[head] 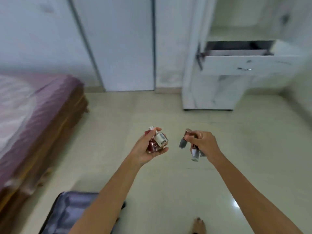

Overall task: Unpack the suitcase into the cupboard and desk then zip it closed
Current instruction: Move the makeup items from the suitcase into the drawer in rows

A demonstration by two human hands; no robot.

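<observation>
Over the pale floor (168, 191), well short of the desk (236, 65), both arms are stretched out in front. The left hand (148, 147) is cupped palm-up, fingers and thumb curled round a small clutch of bottles (158, 141): a whitish one on top with a pale cap, dark red ones under it. The right hand (202, 144) is turned palm-down, fingers closed on more bottles (189, 144); a grey one with a rosy cap juts out toward the left hand, and two more grey ones hang below the fingers. The two hands are near each other but apart. The whole view is blurred, so no labels can be read.

The desk stands far ahead and to the right of the hands, its drawer (239, 53) pulled out. Left of the desk run tall pale doors (126, 48). Further left again, a bed (33, 115) with a purple cover. The suitcase (67, 213) lies open on the floor nearest the person, far from the desk, partly hidden by the left forearm. A bare foot (199, 225) shows at the bottom edge.
</observation>
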